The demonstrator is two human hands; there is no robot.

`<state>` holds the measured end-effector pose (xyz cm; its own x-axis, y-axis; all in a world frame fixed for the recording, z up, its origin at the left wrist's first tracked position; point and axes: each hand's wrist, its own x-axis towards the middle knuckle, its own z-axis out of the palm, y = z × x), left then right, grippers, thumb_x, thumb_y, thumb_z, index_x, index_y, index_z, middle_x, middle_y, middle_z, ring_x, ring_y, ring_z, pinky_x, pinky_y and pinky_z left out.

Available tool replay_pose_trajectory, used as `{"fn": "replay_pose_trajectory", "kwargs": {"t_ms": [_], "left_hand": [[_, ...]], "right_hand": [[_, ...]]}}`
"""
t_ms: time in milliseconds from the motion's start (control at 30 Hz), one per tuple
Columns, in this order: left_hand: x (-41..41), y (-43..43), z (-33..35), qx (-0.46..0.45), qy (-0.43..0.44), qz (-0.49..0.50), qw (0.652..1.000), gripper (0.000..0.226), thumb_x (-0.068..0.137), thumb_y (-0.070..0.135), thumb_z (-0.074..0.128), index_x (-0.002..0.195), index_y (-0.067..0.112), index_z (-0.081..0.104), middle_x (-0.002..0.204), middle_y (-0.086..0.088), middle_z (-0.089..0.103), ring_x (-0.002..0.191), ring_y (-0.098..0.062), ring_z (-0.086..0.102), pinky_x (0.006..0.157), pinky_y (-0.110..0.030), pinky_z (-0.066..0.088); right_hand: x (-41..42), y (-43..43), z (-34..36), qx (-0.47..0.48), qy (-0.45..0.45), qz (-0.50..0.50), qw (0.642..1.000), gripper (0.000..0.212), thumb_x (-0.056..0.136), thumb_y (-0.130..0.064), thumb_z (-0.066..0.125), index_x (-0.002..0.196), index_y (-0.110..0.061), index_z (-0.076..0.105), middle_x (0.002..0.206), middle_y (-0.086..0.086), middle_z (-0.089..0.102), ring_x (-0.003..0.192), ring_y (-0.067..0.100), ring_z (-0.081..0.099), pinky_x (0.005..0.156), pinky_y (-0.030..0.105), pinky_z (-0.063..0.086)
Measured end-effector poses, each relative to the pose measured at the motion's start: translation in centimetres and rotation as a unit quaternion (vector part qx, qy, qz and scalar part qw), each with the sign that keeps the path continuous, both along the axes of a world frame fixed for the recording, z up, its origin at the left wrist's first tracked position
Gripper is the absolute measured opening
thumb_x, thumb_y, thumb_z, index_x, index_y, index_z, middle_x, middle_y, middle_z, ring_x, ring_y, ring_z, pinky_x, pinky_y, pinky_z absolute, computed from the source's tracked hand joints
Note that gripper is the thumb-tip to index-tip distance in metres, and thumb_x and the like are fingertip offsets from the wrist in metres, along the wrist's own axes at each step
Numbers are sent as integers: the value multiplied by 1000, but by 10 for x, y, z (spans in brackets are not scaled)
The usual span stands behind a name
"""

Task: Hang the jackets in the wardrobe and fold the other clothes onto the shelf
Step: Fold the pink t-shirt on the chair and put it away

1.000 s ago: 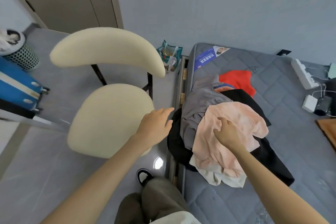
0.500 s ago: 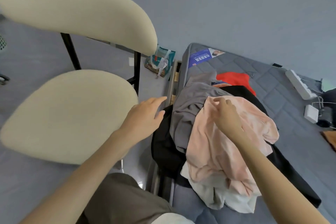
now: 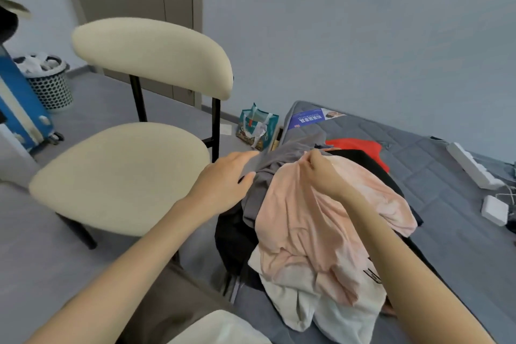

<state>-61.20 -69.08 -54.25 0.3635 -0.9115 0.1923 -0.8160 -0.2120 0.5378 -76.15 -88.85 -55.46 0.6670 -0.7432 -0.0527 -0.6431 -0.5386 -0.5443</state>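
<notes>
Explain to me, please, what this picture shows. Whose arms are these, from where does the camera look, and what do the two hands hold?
There is no machine here. A person wears one wide-angle camera on the head. It looks forward and down, so you see that person's own two arms from above. This is the only view.

The left hand pinches an edge of the grey garment. The right hand pinches the top edge of the pink garment.

Both pieces belong to one pile of clothes, together with a black garment, a red garment and a white garment. The pile lies on a grey quilted mattress. A cream chair stands beside the mattress, on the person's left.
</notes>
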Motion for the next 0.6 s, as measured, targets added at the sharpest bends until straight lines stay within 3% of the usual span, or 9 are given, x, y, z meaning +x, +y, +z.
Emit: {"fn": "replay_pose_trajectory", "kwargs": {"t_ms": [100, 200, 267, 367, 433, 500, 600], "left_hand": [[-8, 9, 10, 0, 26, -6, 1000, 50, 99, 36, 46, 147, 31, 32, 145, 5, 45, 130, -16, 45, 102, -35, 42], [-16, 20, 22, -11, 67, 0, 998, 59, 94, 50, 48, 148, 36, 28, 141, 11, 48, 127, -10, 47, 99, -30, 42], [-21, 29, 36, -41, 125, 4, 991, 69, 85, 67, 51, 145, 45, 27, 138, 20, 48, 124, -1, 47, 99, -28, 42], [-22, 46, 63, -118, 196, 22, 973, 77, 73, 75, 60, 140, 48, 34, 134, 30, 49, 122, 8, 47, 98, -24, 43], [-12, 60, 80, -176, 179, 78, 965, 60, 80, 55, 68, 133, 40, 45, 124, 26, 57, 115, 3, 54, 92, -21, 46], [6, 79, 97, -225, 140, 152, 952, 34, 89, 22, 63, 121, 32, 57, 104, 21, 64, 102, -4, 61, 80, -17, 47], [31, 118, 128, -265, 131, 227, 928, 37, 87, 1, 53, 110, 29, 61, 91, 20, 63, 83, 9, 59, 64, -6, 42]], "right_hand": [[6, 20, 47, 151, -204, 1, 967, 13, 103, -19, 43, 92, -12, 46, 87, 1, 50, 78, 14, 49, 69, 26, 43], [20, 37, 101, 222, -345, 40, 911, 11, 103, -10, 39, 97, -3, 45, 75, 8, 45, 60, 9, 48, 56, 20, 43], [34, 52, 137, 246, -416, 90, 871, 17, 103, -6, 37, 92, 0, 48, 70, 8, 45, 56, 8, 47, 54, 18, 44], [57, 83, 187, 257, -483, 163, 821, 37, 102, -8, 40, 71, -9, 61, 73, 7, 57, 65, 12, 55, 65, 25, 46], [74, 103, 214, 258, -505, 220, 794, 53, 102, -7, 39, 59, -18, 68, 71, 3, 65, 66, 12, 60, 67, 26, 47], [90, 117, 233, 256, -521, 256, 773, 51, 103, -8, 38, 63, -16, 70, 73, 2, 70, 67, 11, 64, 68, 25, 50], [114, 130, 244, 245, -513, 271, 777, 42, 102, -11, 39, 71, -13, 68, 75, 2, 71, 72, 10, 67, 69, 25, 54]]}}
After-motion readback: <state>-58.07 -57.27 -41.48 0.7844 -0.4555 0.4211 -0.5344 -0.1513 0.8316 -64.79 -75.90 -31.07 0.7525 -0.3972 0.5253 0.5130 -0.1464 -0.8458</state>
